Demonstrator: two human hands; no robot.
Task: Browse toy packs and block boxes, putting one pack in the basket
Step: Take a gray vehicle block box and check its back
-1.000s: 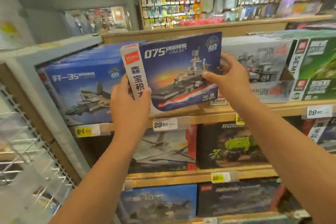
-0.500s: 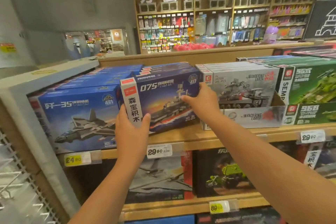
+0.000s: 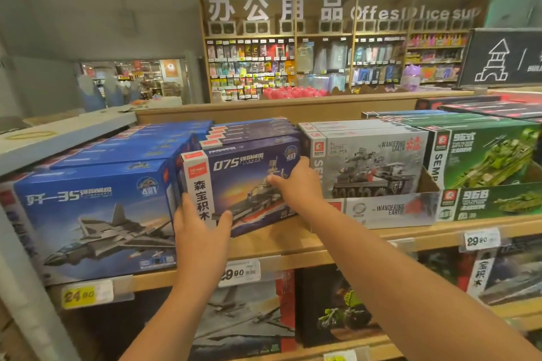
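Item: ship block box, dark blue, marked 075. Location: top shelf, standing on its long lower edge at the front of its own row, between the jet box on its left and the grey tank box on its right.

Orientation: long axis runs left to right along the shelf; printed face towards the person, left end turned slightly forward.

Hands: left hand grasps the lower left corner, thumb across the front face, fingers round the white end panel. Right hand grasps the right end, thumb on the front face, fingers apparently wrapped behind the edge, though they are hidden.

Bearing: box lies straight ahead and above the forearms, one hand at each end; neither is clearly nearer.

Judgement: whether pushed home or drawn out, the move runs straight across the long axis, front to back, so both ends should travel evenly.

Basket: not in view.
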